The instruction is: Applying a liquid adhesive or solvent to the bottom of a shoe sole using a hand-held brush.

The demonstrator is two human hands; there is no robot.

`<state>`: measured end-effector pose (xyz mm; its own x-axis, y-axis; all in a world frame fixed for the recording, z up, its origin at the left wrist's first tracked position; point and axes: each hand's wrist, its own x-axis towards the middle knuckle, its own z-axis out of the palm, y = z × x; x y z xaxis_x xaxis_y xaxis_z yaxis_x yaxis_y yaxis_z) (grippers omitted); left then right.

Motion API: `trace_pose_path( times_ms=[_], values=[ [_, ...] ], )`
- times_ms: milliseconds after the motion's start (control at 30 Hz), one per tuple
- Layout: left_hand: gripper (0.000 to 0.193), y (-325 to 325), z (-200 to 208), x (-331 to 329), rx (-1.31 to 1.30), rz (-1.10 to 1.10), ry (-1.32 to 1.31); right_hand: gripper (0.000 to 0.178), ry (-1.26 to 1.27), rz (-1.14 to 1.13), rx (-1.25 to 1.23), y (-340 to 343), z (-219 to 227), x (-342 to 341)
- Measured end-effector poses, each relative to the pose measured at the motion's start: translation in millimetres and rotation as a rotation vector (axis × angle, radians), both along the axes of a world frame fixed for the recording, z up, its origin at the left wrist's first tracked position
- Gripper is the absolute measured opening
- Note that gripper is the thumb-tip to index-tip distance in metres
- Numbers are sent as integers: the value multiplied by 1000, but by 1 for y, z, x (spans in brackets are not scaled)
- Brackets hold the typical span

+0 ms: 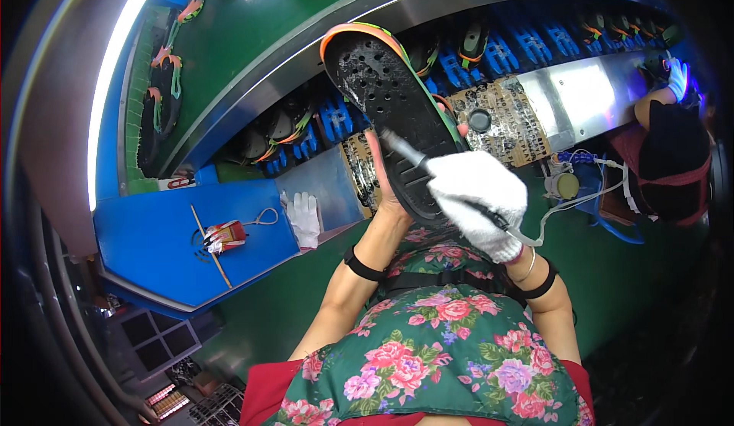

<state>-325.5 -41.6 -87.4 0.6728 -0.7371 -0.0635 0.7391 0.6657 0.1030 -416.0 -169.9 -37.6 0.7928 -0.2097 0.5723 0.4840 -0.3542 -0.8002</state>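
Note:
My bare left hand (388, 187) grips a black shoe sole (422, 124) from below, thumb along one edge and fingertips showing at the other. The sole has several round holes at its toe end, grooves toward the heel, and an orange and green rim. My right hand (480, 193), in a white knit glove, is closed around a pen-like brush (410, 153) whose tip points at the sole's middle near its left edge. Whether the tip touches is unclear. A pale hose (535, 240) runs from the brush's back end toward the right.
Ahead, several shoes (474, 41) and blue clamp-like parts (501, 53) line a shelf. A cardboard-covered ledge (501, 131) bears a round black disc. Left, a blue table (153, 250) holds a red packet (223, 236) and stick; a white glove (303, 218) lies alongside. A co-worker's gloved hand (677, 78) is far right.

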Motion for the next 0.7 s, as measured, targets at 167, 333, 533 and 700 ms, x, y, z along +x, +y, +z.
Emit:
trace_pose_path(
  times_ms=[167,333,533,700],
  values=[
    [106,0,1,14,-133,-152,-178,27,-64,36,-240,16,-7,-3],
    [104,-1,-1,15,30,-2,-72,18,-9,65,39,1,-5,-1],
    [104,-2,-6,24,-60,12,-82,25,0,190,-26,12,-9,-9],
    [104,-2,-6,26,-64,37,-118,18,21,78,37,-2,-13,-4]
  ],
)
